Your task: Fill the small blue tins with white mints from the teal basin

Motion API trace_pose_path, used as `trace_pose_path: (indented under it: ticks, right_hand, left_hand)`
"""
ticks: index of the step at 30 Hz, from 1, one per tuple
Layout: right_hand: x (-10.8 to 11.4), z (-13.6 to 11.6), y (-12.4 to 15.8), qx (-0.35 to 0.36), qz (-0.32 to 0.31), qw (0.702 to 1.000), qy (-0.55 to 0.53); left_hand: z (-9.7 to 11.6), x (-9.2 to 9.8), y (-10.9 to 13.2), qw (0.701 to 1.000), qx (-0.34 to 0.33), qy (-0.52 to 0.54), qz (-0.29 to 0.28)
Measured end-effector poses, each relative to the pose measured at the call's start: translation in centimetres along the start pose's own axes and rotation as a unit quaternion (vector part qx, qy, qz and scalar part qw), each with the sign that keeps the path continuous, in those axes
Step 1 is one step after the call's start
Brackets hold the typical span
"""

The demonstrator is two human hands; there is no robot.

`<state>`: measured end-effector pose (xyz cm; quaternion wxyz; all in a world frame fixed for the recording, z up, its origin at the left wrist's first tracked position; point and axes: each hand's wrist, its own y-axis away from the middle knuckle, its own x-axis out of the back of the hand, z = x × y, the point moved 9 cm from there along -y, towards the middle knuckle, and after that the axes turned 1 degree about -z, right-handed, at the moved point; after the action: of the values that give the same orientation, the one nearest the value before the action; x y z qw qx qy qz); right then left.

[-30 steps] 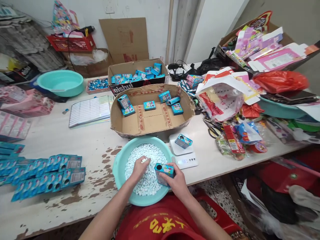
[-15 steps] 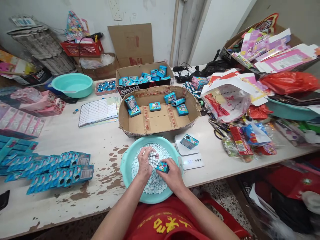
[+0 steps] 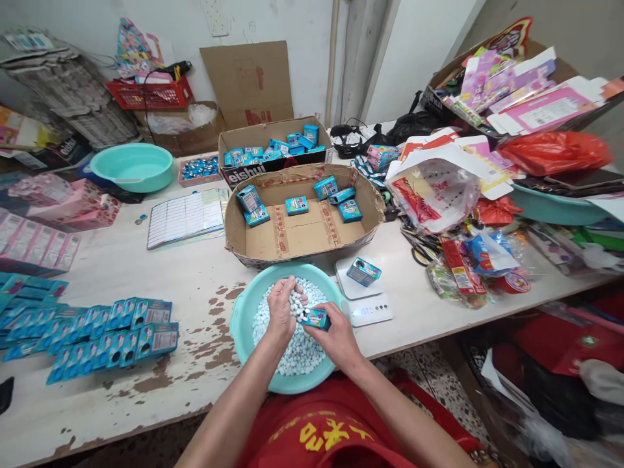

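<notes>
My left hand (image 3: 281, 307) is cupped round a handful of small white candies (image 3: 296, 303). In my right hand (image 3: 340, 335) is a small blue candy box (image 3: 318, 318), its end turned toward the candies in my left palm. Both hands are over a turquoise basin (image 3: 237, 325) that holds many loose white candies (image 3: 297, 357). Right of the basin, another blue box (image 3: 363, 272) with a dark round hole lies on a white digital scale (image 3: 371, 312); its display is too blurred to read.
Behind the basin stands a cardboard tray (image 3: 305, 242) with several blue boxes; a second carton (image 3: 273, 146) of them is farther back. Rows of blue boxes (image 3: 114, 338) stand at left, beside a paper sheet (image 3: 185, 218). Scissors (image 3: 420, 255) and wrappers (image 3: 461, 270) lie at right.
The blue box in my right hand has tipped and moved closer to my left hand, whose fingers have drawn in round the candies. The whole view has shifted slightly.
</notes>
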<state>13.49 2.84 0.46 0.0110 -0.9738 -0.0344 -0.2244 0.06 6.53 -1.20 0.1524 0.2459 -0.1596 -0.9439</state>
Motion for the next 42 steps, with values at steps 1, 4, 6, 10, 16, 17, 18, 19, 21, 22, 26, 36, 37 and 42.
trace_pose_path:
  ticks: [1, 4, 6, 10, 16, 17, 18, 19, 21, 22, 26, 36, 37, 42]
  right_hand:
    - [0.1, 0.0, 0.0, -0.002, 0.0, 1.0, -0.005]
    - [0.4, -0.1, 0.1, -0.005, 0.004, 1.0, -0.013]
    - [0.6, -0.1, 0.2, -0.009, 0.003, 1.0, -0.014]
    - [1.0, -0.3, 0.2, -0.01, -0.001, 1.0, -0.017]
    - [1.3, -0.4, 0.0, -0.022, -0.014, 0.999, -0.027]
    - [1.3, -0.4, 0.0, -0.022, -0.013, 0.999, -0.03]
    - [1.4, -0.4, 0.0, -0.021, -0.01, 0.999, -0.034]
    - [1.5, -0.4, 0.0, -0.02, -0.007, 0.999, -0.036]
    - [1.7, -0.5, 0.0, -0.017, -0.001, 0.999, -0.038]
    - [1.7, -0.5, 0.0, -0.015, 0.001, 0.999, -0.037]
    - [1.9, -0.7, 0.0, -0.01, 0.01, 0.999, -0.031]
    - [1.6, -1.3, 0.0, -0.005, -0.001, 0.999, -0.041]
    - [1.5, -1.2, -0.1, -0.007, -0.001, 0.999, -0.043]
    - [0.8, -0.6, -0.5, -0.023, 0.009, 0.998, -0.058]
  left_hand:
    - [0.0, 0.0, 0.0, 1.0, -0.006, -0.002, 0.001]
    - [0.1, -0.1, 0.2, 1.0, -0.025, -0.007, 0.003]
    - [0.0, -0.3, 0.4, 1.0, -0.023, -0.009, 0.002]
    - [-0.2, -0.8, 0.6, 1.0, -0.012, -0.007, -0.004]
    - [0.0, -1.2, 0.9, 1.0, -0.015, -0.009, -0.001]
    - [0.2, -1.3, 1.0, 1.0, -0.023, -0.011, -0.002]
    - [0.4, -1.5, 1.0, 0.999, -0.03, -0.012, -0.003]
    - [0.5, -1.6, 1.1, 0.999, -0.035, -0.014, -0.001]
    - [0.8, -1.7, 1.2, 0.999, -0.044, -0.016, 0.003]
    - [0.9, -1.8, 1.3, 0.999, -0.051, -0.018, 0.006]
    - [0.9, -2.2, 1.8, 0.998, -0.052, -0.022, 0.0]
    - [1.5, -2.4, 1.6, 0.997, -0.063, -0.046, -0.007]
    - [1.4, -2.5, 1.6, 0.997, -0.056, -0.047, -0.013]
    - [0.8, -2.7, 1.6, 0.999, -0.024, -0.043, -0.018]
